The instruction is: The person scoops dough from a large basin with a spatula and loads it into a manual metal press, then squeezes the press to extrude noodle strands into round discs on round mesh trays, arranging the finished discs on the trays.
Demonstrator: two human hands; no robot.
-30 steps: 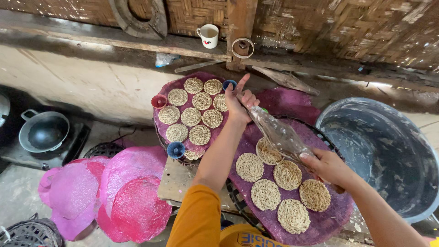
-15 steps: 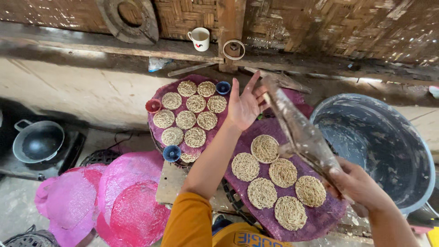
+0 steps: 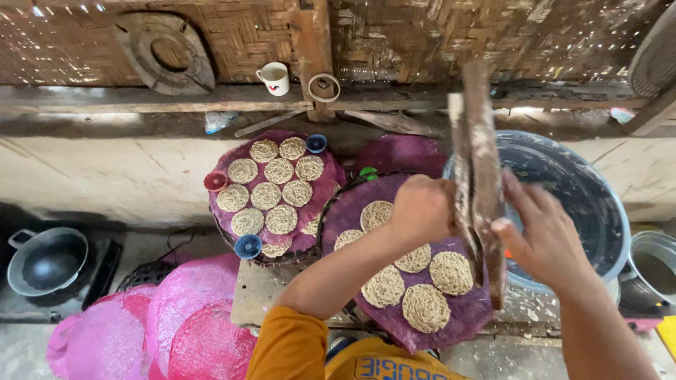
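A long wooden tool (image 3: 480, 169), dusted white, stands nearly upright between my hands. My left hand (image 3: 421, 208) is closed on its left side. My right hand (image 3: 541, 233) presses against its right side with the fingers spread. Both hands hover over a purple woven mat (image 3: 352, 204) that carries several round noodle nests (image 3: 425, 308). A second purple mat (image 3: 331, 184), further back and to the left, holds more nests (image 3: 266, 195).
A large dark basin (image 3: 598, 204) stands right of the mats, with a metal pot (image 3: 655, 267) beyond it. Pink mats (image 3: 190, 309) lie at lower left beside a black wok (image 3: 46, 260). A white cup (image 3: 274, 77) sits on the wooden ledge. Small blue (image 3: 248, 245) and red (image 3: 215, 181) bowls edge the far mat.
The tool was tilted in my right hand alone while my left hand was open and raised. Now it stands upright with both hands on it.
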